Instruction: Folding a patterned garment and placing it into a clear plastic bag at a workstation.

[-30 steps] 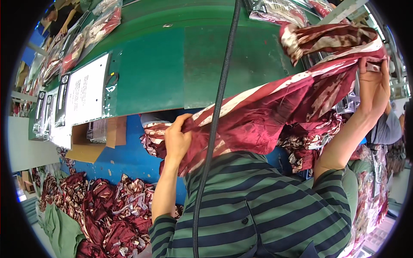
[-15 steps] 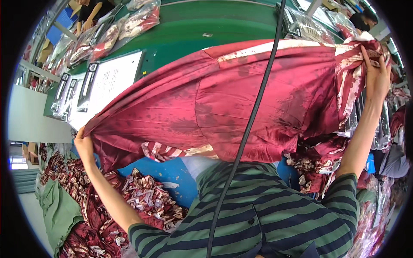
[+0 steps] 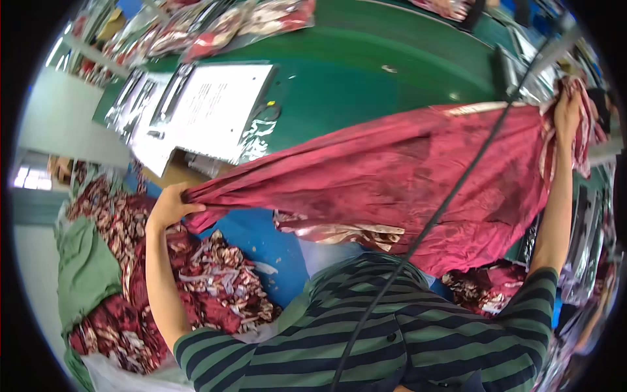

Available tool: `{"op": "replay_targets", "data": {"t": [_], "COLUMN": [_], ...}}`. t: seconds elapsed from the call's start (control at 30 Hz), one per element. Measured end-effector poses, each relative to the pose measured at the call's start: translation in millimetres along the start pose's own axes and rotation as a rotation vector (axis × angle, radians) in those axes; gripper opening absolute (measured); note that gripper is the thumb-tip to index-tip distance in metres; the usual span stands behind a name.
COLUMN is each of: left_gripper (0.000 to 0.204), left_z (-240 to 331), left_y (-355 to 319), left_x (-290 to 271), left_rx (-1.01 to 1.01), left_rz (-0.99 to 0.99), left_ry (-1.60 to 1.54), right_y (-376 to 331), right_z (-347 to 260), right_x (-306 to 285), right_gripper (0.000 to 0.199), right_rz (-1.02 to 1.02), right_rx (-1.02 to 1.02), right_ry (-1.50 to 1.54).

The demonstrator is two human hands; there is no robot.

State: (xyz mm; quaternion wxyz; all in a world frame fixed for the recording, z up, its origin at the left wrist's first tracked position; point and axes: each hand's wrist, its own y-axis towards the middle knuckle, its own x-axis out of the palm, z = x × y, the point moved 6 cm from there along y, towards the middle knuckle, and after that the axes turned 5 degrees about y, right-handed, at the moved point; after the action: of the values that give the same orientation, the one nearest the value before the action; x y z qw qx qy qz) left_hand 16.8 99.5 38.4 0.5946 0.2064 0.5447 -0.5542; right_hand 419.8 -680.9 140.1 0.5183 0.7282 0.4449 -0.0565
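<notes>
A long dark red garment (image 3: 418,176) with cream-patterned edges is stretched between my two hands, slanting up to the right. My left hand (image 3: 175,206) is closed around its gathered, narrow left end. At the far right my right hand (image 3: 567,114) grips the bunched patterned end, held higher than the left. The cloth hangs in loose folds toward my body, and its lower edge shows patterned cream and red fabric. Whether it is a dress or a shirt I cannot tell.
Behind the garment runs a green table (image 3: 339,91) with white printed sheets (image 3: 222,104) and bagged garments (image 3: 261,19). A heap of patterned red cloth (image 3: 222,281) and a green cloth (image 3: 88,264) lie lower left. A black cable (image 3: 450,202) crosses in front.
The garment's left end has drawn together into narrow folds in my left hand. The cloth slants more steeply, and the view has shifted, so the table's things appear further right.
</notes>
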Motion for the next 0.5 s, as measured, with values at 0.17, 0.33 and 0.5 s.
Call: {"op": "replay_targets", "data": {"t": [0.17,0.33,0.5], "left_gripper": [0.032,0.036,0.023], "left_z": [-42,-79,-122], "left_y": [-44,-87,-72], "left_x": [32,28,-37], "left_rx": [-0.096,-0.161,-0.377], "left_rz": [-0.180,-0.212,0.105], "left_ry": [-0.209,-0.512,-0.577], "right_y": [20,31,19], "right_z": [122,128,68], "right_x": [1,8,12], "right_gripper": [0.041,0.040,0.039], "right_rz": [-0.082,-0.088,-0.022], "right_rx": [-0.076,-0.124,-0.162], "right_ry": [0.124,0.167,0.200]}}
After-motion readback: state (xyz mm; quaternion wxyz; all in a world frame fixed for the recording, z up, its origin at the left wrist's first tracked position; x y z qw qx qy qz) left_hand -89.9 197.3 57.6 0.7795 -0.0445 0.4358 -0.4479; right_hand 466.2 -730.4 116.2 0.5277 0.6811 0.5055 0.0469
